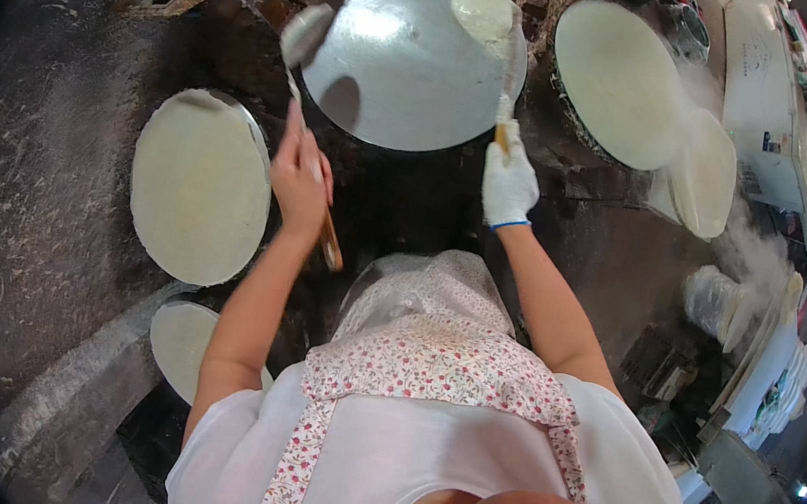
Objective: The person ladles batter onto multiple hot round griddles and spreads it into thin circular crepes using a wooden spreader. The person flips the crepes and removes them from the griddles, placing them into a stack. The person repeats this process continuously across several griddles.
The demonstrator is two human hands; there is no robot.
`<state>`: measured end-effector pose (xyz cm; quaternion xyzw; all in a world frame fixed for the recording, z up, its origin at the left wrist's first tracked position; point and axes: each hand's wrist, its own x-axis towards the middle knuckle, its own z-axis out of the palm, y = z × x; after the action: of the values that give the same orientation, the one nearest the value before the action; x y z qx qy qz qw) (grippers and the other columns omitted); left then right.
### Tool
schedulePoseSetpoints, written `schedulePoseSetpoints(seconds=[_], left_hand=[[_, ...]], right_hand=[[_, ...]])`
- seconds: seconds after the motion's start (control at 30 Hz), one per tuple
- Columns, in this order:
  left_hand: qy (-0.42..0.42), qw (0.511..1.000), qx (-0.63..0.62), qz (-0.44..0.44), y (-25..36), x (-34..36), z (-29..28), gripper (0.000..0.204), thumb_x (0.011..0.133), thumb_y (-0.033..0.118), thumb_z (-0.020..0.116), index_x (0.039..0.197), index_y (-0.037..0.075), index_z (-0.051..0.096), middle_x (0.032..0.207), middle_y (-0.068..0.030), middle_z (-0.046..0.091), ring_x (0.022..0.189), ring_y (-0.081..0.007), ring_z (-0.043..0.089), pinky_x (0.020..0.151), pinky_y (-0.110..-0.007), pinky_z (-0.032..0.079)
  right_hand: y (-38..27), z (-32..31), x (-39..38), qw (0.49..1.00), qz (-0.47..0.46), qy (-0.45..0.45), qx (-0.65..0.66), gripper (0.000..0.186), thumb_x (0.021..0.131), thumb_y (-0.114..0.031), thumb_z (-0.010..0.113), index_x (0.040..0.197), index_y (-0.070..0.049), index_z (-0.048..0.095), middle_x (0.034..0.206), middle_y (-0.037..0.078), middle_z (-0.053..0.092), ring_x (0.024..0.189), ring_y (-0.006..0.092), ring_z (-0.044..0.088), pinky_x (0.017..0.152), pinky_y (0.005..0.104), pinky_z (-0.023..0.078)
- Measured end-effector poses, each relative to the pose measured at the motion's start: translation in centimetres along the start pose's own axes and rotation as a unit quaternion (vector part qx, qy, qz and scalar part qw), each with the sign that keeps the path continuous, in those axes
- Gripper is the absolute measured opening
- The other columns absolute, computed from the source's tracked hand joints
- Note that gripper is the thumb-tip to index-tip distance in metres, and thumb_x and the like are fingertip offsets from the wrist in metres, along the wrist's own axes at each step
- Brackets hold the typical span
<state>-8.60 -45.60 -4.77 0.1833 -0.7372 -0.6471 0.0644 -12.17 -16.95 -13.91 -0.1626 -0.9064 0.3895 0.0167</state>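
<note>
My left hand (302, 174), bare, is closed round the wooden handle of a ladle. The ladle's bowl (304, 35), slightly blurred, is up at the left rim of a large round griddle (394, 80) and casts a shadow on it. A pale patch of batter (483, 12) lies on the griddle's far right part. My right hand (509, 186) wears a white glove with a blue cuff edge and grips the yellowish handle of a long, thin spatula (509, 79). Its blade lies along the griddle's right side, reaching the batter's edge.
Left of me are a big round, pale pancake (200, 189) and a smaller pale round (181, 344). Beyond the griddle on the right, another large pancake (615, 85) lies beside a further pale round (703, 176), with steam about. A white cabinet (762, 84) stands at far right.
</note>
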Motion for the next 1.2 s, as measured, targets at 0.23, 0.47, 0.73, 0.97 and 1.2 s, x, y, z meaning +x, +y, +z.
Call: schedulePoseSetpoints(seconds=[0.23,0.47,0.73,0.97,1.2], left_hand=[[-0.037,0.997,-0.035,-0.053,0.5,-7.7,-1.3,0.048,0.114,0.014,0.045,0.163,0.013,0.045,0.062,0.0039,0.044,0.049,-0.0032,0.039,0.043,-0.022,0.036],[-0.067,0.997,-0.038,0.010,0.0,-8.4,-2.3,0.048,0.114,0.012,0.049,0.162,0.012,0.046,0.062,0.0055,0.046,0.049,-0.0023,0.040,0.044,-0.021,0.035],[-0.077,0.995,-0.028,0.050,-0.2,-9.5,-3.7,0.048,0.114,0.011,0.045,0.163,0.009,0.043,0.063,0.0020,0.050,0.047,-0.0030,0.040,0.042,-0.020,0.036],[-0.049,0.998,-0.023,0.012,0.7,-10.7,-4.1,0.051,0.112,0.007,0.047,0.163,0.009,0.043,0.063,0.0042,0.050,0.049,-0.0020,0.040,0.046,-0.020,0.035],[-0.026,0.999,-0.036,-0.011,0.2,-12.2,-1.9,0.050,0.113,0.009,0.047,0.162,0.007,0.044,0.062,0.0028,0.051,0.049,-0.0025,0.041,0.046,-0.021,0.035]], right_hand=[[-6.9,-0.8,2.2,0.997,-0.026,-0.031,-0.058,0.047,0.099,-0.039,0.060,0.143,-0.022,0.066,0.130,0.017,0.072,0.113,0.0382,0.071,0.097,0.0439,0.055],[-8.9,2.2,4.1,0.992,-0.025,-0.056,-0.114,0.051,0.099,-0.046,0.055,0.147,-0.027,0.062,0.111,0.019,0.075,0.097,0.0418,0.072,0.087,0.0491,0.056],[-10.2,2.1,3.6,0.992,-0.029,-0.083,-0.094,0.054,0.098,-0.048,0.055,0.147,-0.027,0.062,0.113,0.022,0.075,0.106,0.0436,0.071,0.095,0.0505,0.054],[-6.2,0.2,7.0,0.989,-0.029,-0.059,-0.135,0.044,0.102,-0.049,0.052,0.137,-0.027,0.067,0.103,0.022,0.076,0.096,0.0412,0.073,0.084,0.0503,0.056],[-8.5,2.6,8.4,0.974,-0.127,-0.138,-0.131,0.047,0.105,-0.052,0.044,0.131,-0.023,0.070,0.104,0.021,0.076,0.102,0.0421,0.072,0.093,0.0514,0.054]])
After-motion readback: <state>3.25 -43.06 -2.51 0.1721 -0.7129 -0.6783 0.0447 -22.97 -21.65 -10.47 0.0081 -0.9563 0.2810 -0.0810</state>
